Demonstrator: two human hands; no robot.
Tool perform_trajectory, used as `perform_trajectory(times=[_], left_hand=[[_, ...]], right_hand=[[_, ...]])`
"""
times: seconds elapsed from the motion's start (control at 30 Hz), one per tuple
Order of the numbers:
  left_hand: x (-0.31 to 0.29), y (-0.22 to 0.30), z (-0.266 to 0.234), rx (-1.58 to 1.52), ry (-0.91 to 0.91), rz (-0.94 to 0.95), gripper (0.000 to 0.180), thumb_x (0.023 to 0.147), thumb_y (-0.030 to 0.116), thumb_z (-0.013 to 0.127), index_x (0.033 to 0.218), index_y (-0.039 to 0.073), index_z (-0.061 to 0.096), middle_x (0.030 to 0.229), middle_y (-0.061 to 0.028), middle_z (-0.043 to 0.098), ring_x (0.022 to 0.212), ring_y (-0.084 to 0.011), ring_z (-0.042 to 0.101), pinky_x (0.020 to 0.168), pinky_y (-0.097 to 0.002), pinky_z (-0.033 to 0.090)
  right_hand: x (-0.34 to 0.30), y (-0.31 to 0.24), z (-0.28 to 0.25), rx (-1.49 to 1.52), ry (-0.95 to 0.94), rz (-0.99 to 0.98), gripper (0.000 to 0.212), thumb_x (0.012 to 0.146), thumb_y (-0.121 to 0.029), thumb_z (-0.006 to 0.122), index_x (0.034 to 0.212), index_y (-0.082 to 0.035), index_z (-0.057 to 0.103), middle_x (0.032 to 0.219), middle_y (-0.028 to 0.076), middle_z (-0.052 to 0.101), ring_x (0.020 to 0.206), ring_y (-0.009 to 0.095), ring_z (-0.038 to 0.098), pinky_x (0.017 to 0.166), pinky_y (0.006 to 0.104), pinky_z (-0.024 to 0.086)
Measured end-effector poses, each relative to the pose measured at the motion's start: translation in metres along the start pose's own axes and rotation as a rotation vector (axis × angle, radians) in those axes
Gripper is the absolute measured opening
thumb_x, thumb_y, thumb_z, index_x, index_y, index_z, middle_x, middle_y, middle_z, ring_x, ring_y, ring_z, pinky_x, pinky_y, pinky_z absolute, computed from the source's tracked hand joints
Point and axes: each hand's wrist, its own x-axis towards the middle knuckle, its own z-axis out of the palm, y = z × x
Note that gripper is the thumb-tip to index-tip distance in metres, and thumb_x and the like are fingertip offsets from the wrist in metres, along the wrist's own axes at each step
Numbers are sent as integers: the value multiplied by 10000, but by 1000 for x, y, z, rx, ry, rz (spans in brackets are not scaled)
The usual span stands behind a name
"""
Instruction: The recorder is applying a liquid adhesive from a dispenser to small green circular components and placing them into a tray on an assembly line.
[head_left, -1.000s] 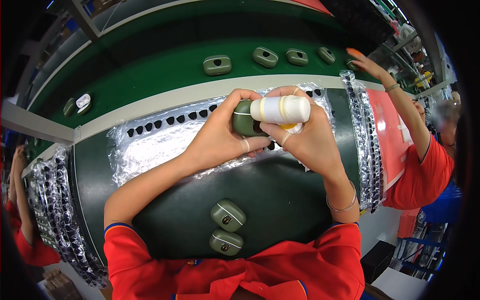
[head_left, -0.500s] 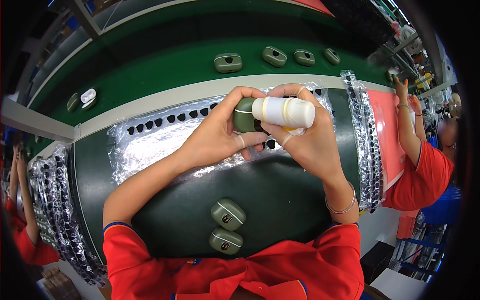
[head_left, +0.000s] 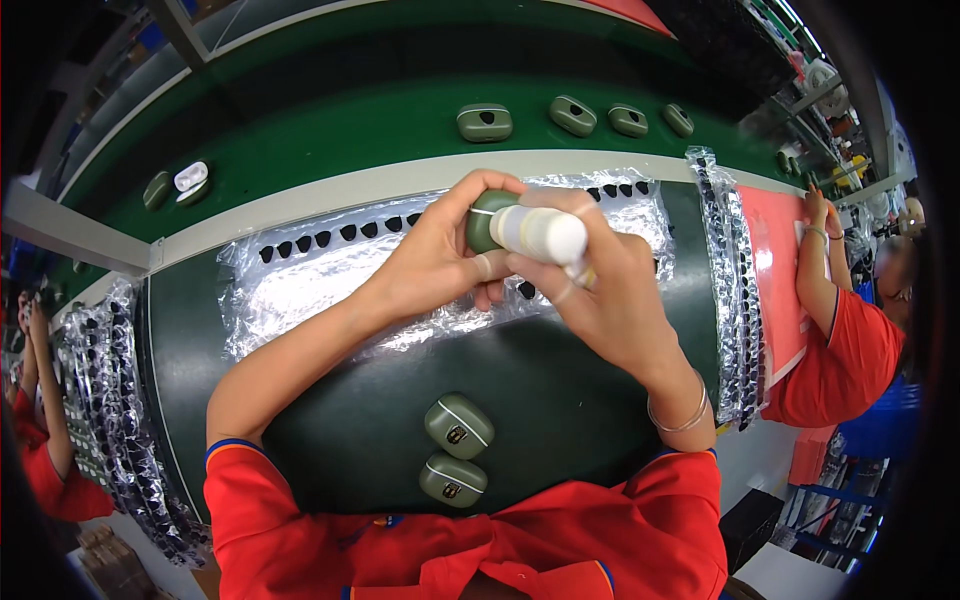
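Note:
My left hand (head_left: 432, 258) is closed round an olive-green earbud case (head_left: 482, 218), held over the clear plastic sheet (head_left: 300, 310) on the bench. In my right hand (head_left: 622, 305) is a white cylinder (head_left: 525, 232) with bands round it, blurred by motion; its exact kind cannot be made out. The cylinder lies across the case's right side and hides part of it. Rows of small black pieces (head_left: 322, 239) stick to the sheet. Closer to my body, two more green cases, one (head_left: 460, 425) just beyond the other (head_left: 453, 481), sit on the dark mat.
Beyond the bench's pale rail (head_left: 370, 190), a green conveyor belt (head_left: 330, 120) carries several cases, one of them open (head_left: 191, 180) at the left. Bundled plastic strips with black pieces (head_left: 730, 300) lie at both bench sides. Co-workers in red work to the left and right (head_left: 840, 345).
The cases on the belt have shifted right. My right hand has tilted the white cylinder, so its end now points more toward me. My left hand keeps its hold on the case.

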Motion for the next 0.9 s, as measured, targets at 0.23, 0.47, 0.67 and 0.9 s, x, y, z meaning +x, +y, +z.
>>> perform_trajectory(times=[0.23,0.47,0.67,0.9], left_hand=[[3,12,-9,-3,-13,5,439,791,7,593,1157,62,358,828,-67,553,542,-106,545,456,-224,458],[8,8,-18,230,40,118,510,731,35,671,1153,84,390,946,-62,573,782,-127,575,642,-247,480],[36,8,-70,817,321,240,491,659,196,747,1077,102,507,1059,-81,548,915,-181,558,754,-306,464],[41,-25,-181,2098,920,589,357,785,220,606,1108,106,505,1000,-129,544,932,-264,531,814,-341,422]], right_hand=[[-1,12,-32,232,254,138,304,782,-90,613,1062,-40,505,771,0,562,555,10,466,413,135,335],[-26,64,-85,-99,404,395,257,700,-113,707,903,0,596,682,20,580,445,45,460,353,183,315],[-40,100,-108,-75,371,558,253,732,-140,670,921,12,599,621,35,573,387,48,431,323,191,306],[-41,134,-113,-205,211,685,351,664,-238,726,840,49,626,586,61,585,391,93,478,367,228,366]])
